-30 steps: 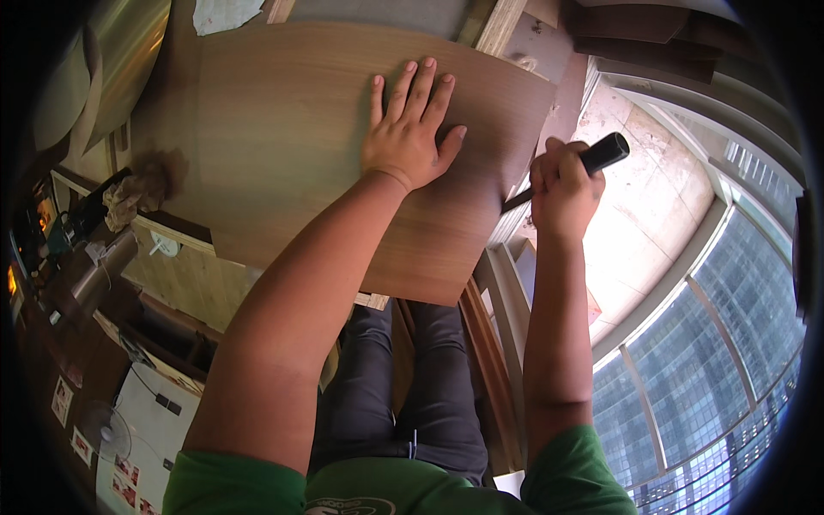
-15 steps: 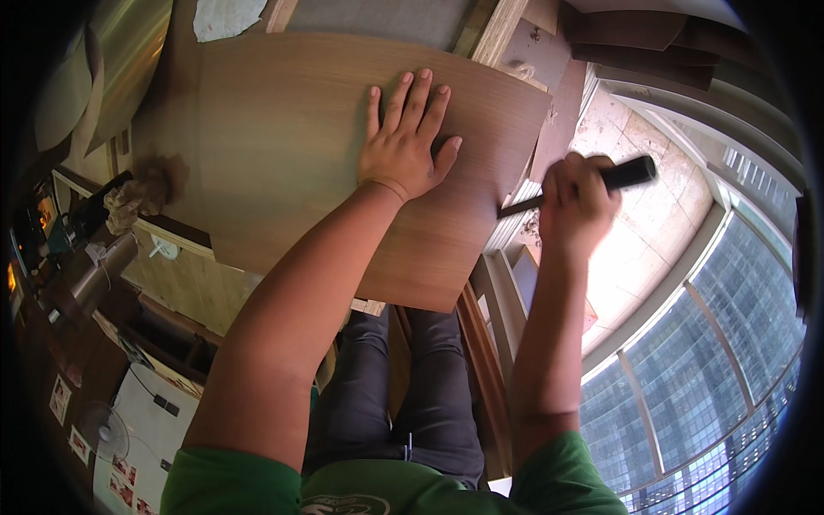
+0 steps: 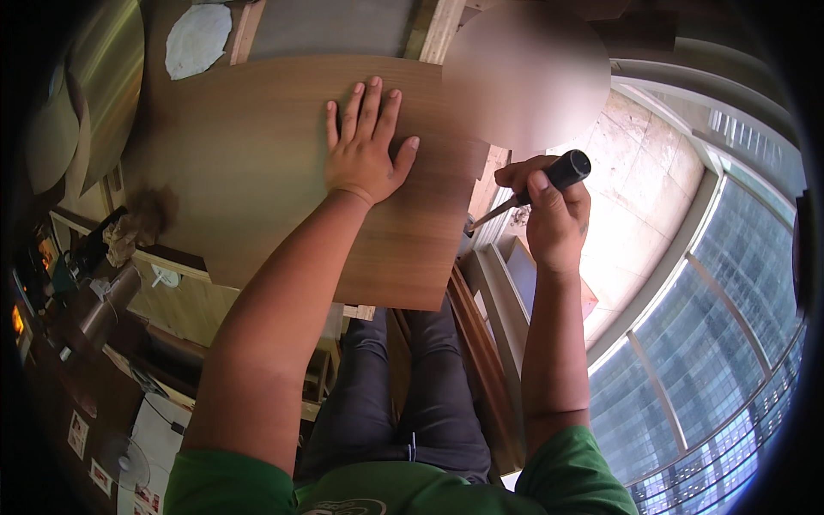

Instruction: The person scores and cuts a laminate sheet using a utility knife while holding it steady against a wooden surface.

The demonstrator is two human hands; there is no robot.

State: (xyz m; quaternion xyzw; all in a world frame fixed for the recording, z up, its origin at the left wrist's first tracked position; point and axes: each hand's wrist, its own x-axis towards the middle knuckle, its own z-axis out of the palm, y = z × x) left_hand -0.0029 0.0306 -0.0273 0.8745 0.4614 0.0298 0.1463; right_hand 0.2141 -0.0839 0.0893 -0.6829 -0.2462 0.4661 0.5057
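My left hand (image 3: 367,159) lies flat on a brown wood-grain panel (image 3: 257,172), its fingers spread. Off the panel's right edge, my right hand (image 3: 556,215) is closed around a tool with a black handle (image 3: 566,170) and a slim shaft. The shaft slants down and left toward the panel's edge. Its far end meets a small greyish shape that I cannot make out clearly. A round blur hides the panel's far right corner.
A whitish irregular sheet (image 3: 197,41) lies beyond the panel. Wooden frame strips (image 3: 442,30) run at the back. Crumpled brown paper (image 3: 122,236) sits at the left. A tiled floor (image 3: 635,206) and tall windows (image 3: 712,318) are at the right; brown boards (image 3: 485,343) stand beside my legs.
The tool has tilted in my right hand, its handle end now turned up toward me and its shaft lower. My left hand stays flat on the panel. The view has shifted slightly.
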